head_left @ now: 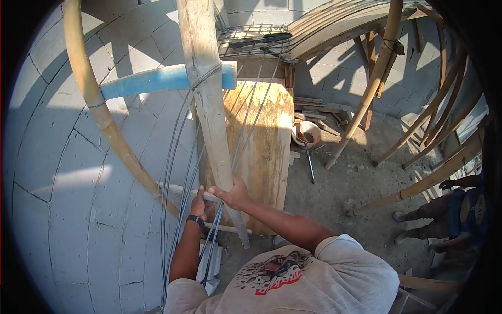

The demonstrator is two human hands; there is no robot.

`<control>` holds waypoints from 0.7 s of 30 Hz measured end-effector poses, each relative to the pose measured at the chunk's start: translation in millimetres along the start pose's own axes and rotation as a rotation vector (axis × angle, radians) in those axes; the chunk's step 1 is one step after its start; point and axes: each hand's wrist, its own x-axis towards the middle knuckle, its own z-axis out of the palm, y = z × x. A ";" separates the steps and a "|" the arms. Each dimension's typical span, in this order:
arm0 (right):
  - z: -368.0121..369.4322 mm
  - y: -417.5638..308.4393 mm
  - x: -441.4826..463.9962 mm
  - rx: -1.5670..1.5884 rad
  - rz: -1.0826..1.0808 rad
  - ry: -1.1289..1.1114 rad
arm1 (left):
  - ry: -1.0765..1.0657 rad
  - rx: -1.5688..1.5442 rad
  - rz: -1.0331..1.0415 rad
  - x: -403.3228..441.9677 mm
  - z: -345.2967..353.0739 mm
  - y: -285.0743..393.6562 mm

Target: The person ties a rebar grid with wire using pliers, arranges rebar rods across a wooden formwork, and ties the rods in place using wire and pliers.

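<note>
My right hand [234, 194] is wrapped round the lower part of a pale wooden pole [206, 99], its thumb reaching left over the end of a wooden strip. My left hand [201, 205], with a dark watch at the wrist, is closed around that pale wooden strip [178, 188] just left of the pole; its fingers are partly hidden. Thin steel rods [180, 225] run down beside my left forearm. Higher up, a blue board [144, 82] crosses behind the pole, with wire [206, 77] tied round the pole there.
A bamboo pole [117, 138] leans along the block wall [78, 209] at left. Behind the wooden pole stands a stained plywood panel [261, 146]. A bucket [307, 133], scrap wood [319, 107] and slanting bamboo props [361, 104] are to the right. Another person [460, 209] stands at far right.
</note>
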 end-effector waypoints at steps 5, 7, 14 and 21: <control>-0.8 9.3 1.0 -0.038 -0.111 -0.001 | 0.023 0.122 -0.030 -5.9 -0.1 13.0; -7.3 6.7 0.6 -0.076 -0.119 -0.027 | 0.048 0.154 -0.044 -1.4 2.0 11.3; -58.0 4.7 5.1 -0.443 -0.259 -0.313 | 0.163 0.212 -0.122 -11.6 5.6 15.2; -202.8 31.2 23.9 -0.513 -0.301 -0.393 | 0.552 0.526 0.047 -89.2 16.8 28.5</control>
